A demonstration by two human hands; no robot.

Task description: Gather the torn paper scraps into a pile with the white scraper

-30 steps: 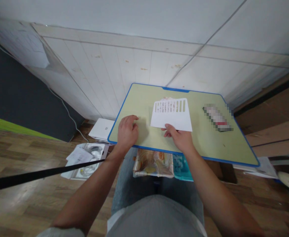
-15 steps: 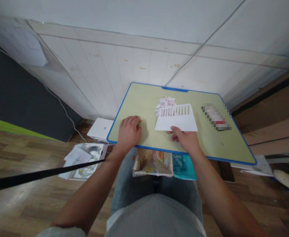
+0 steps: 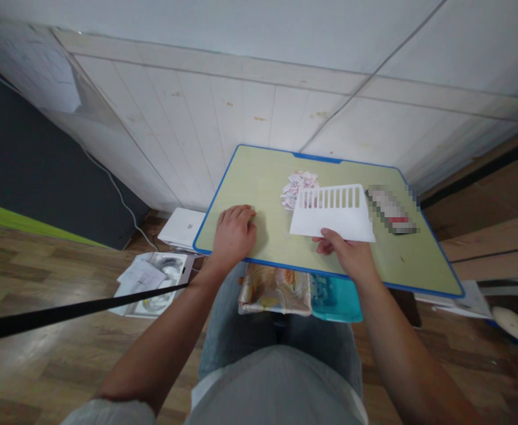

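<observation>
My right hand [image 3: 351, 255] grips the near edge of a white slotted sheet [image 3: 329, 222], thumb on top and fingers underneath. A row of long cut-outs runs along the sheet's far side. Behind its far left corner lies a heap of small pinkish-white paper scraps [image 3: 292, 190], partly covered by the sheet. On the left part of the yellow-green folding table [image 3: 254, 171], my left hand [image 3: 235, 233] rests palm down near the front edge. Its fingers are loosely bent and it holds nothing.
A blurred-out, phone-like flat object [image 3: 391, 209] lies on the table's right side. Below the front edge, a patterned lined bin [image 3: 276, 289] and a turquoise bin [image 3: 338, 301] sit by my legs. White boxes [image 3: 181, 227] stand on the floor at left.
My right hand has carried the slotted sheet to the right, uncovering more of the paper scraps. My left hand stays in place on the table. The view has shifted slightly.
</observation>
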